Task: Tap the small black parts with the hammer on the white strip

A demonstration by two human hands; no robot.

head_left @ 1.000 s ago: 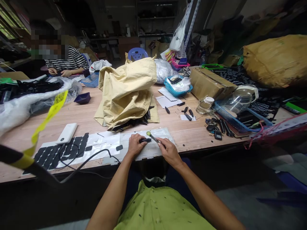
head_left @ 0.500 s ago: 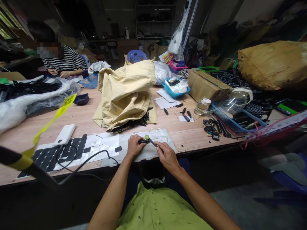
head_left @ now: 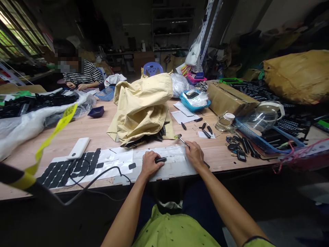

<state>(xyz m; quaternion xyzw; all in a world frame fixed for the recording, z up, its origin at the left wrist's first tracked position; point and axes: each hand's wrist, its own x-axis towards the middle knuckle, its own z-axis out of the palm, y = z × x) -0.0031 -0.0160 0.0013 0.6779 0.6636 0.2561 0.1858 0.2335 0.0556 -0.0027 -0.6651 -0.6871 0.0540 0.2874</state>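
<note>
My left hand (head_left: pixel 149 164) is closed on a small black key fob (head_left: pixel 160 160), pressing it onto a white sheet (head_left: pixel 169 164) at the table's near edge. My right hand (head_left: pixel 195 156) is closed round a thin screwdriver (head_left: pixel 183 140) with a green end, held off to the right of the fob, its tip pointing up and left. The two hands are apart.
A cream cloth bag (head_left: pixel 142 106) lies behind the hands over several black parts. Left are black pads (head_left: pixel 66 168) on white sheets, a white power bank (head_left: pixel 78 148) and a black cable (head_left: pixel 102 176). Right are loose fobs (head_left: pixel 238 147), a jar (head_left: pixel 223 121), a blue tray (head_left: pixel 267 137). A person in stripes (head_left: pixel 81 73) sits far left.
My right hand has drawn the screwdriver away from the fob, up and to the right. The left hand stays on the fob. The view has shifted slightly.
</note>
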